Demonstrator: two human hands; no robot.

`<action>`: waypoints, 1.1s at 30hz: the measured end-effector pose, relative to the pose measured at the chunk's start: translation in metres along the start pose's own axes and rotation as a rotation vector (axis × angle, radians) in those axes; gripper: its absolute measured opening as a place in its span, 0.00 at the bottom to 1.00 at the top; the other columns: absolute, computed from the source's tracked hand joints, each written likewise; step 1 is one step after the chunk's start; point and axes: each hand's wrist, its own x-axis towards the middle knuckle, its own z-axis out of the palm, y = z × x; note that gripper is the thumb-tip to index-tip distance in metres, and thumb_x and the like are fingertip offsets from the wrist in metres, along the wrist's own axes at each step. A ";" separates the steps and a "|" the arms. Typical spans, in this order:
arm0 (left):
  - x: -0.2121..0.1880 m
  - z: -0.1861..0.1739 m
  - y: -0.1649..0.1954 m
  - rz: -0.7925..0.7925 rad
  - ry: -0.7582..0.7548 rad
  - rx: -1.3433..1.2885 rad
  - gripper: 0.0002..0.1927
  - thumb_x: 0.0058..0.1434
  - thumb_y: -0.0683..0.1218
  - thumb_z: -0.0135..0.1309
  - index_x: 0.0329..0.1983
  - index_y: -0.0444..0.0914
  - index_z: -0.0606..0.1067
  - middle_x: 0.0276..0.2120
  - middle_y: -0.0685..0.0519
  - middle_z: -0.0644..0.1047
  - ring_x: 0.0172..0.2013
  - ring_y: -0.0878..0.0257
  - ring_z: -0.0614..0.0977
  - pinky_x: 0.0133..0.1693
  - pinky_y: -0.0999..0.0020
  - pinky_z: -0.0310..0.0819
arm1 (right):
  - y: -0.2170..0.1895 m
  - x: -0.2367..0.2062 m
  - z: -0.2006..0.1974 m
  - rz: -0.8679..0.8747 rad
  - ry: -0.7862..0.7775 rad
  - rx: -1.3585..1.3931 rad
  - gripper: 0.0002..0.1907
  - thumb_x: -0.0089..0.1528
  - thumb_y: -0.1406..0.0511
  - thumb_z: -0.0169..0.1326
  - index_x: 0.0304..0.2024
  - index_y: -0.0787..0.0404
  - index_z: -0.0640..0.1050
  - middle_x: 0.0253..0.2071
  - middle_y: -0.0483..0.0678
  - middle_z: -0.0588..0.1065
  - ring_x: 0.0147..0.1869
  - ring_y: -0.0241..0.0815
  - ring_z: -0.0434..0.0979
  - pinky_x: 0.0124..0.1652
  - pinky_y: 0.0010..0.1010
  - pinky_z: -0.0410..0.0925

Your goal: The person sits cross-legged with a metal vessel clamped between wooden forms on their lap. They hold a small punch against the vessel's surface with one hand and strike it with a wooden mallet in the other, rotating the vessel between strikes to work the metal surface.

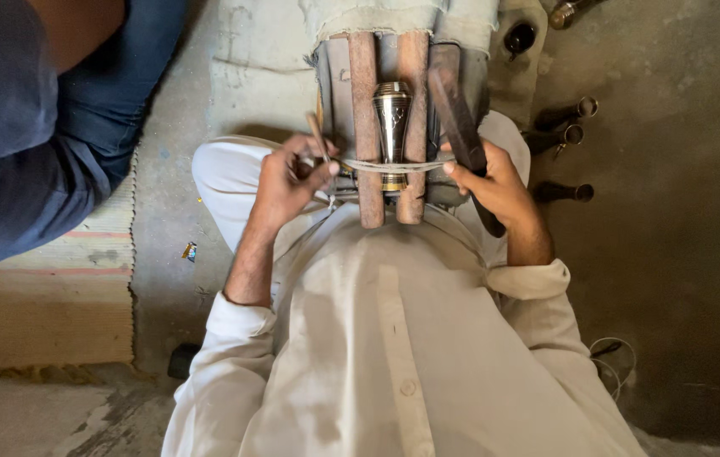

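- Head view: I'm looking straight down at a small metal piece (392, 118), shiny, with a ribbed top that flares to a wider base and a brass-coloured band at its near end.
- It sits between two reddish wooden bars (366, 127), ahead of the white-shirted lap.
- A pale cord (394, 167) crosses the bars and the piece, running between the hands.
- Left hand (288, 178) is curled tight around a thin stick (318, 135) beside the left bar.
- Right hand (495, 182) is closed on a dark flat bar (461, 127) that slants across the right side.
- Dark metal tubes (565, 135) lie on the floor to the right; another person's blue-trousered leg (30, 152) is on the left.
- The piece's long axis runs away from me, parallel to the bars, narrow ribbed end pointing away.
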 end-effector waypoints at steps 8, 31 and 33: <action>0.040 0.041 0.004 0.296 0.067 -0.052 0.15 0.64 0.35 0.64 0.53 0.32 0.75 0.37 0.51 0.84 0.36 0.70 0.85 0.36 0.75 0.85 | -0.019 0.000 -0.016 0.017 -0.118 0.172 0.15 0.67 0.71 0.57 0.56 0.63 0.75 0.33 0.40 0.73 0.35 0.30 0.73 0.36 0.23 0.69; 0.047 0.058 0.029 0.426 0.015 0.388 0.19 0.65 0.44 0.66 0.56 0.36 0.74 0.39 0.45 0.85 0.38 0.54 0.89 0.39 0.63 0.82 | -0.190 0.017 -0.038 -0.688 0.043 -1.608 0.23 0.55 0.69 0.70 0.52 0.60 0.78 0.35 0.50 0.80 0.35 0.47 0.81 0.36 0.40 0.71; 0.049 0.057 0.030 0.429 -0.009 0.391 0.17 0.66 0.44 0.66 0.54 0.36 0.74 0.39 0.46 0.85 0.38 0.54 0.88 0.39 0.63 0.82 | -0.190 0.015 -0.041 -0.676 0.054 -1.628 0.24 0.54 0.68 0.70 0.51 0.61 0.78 0.36 0.50 0.80 0.34 0.47 0.81 0.35 0.40 0.70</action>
